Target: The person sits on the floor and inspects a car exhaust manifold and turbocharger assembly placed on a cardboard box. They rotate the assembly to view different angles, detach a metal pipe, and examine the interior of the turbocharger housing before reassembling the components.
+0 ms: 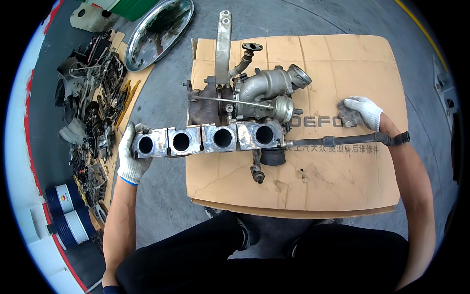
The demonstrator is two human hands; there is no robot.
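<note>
A turbocharger [264,88] joined to an exhaust manifold lies on a flattened cardboard box [338,181]. The manifold flange [201,140] faces up with its row of round ports, and its left end juts past the cardboard. My left hand [134,156], in a white glove with a grey palm, is closed around that end. Over the right of the cardboard is my gloved right hand [360,111], apart from the turbocharger. Its grey fingers are curled together; whatever they may hold is hidden. A dark pipe [347,140] runs from the manifold beneath my right wrist.
A flat metal bracket [223,49] stands up behind the manifold. Beyond the cardboard, on the left, lie a shiny oval tray [159,34] and a heap of greasy engine parts [95,108]. Blue and white drums [71,215] stand at the lower left. My knees are close to the cardboard's near edge.
</note>
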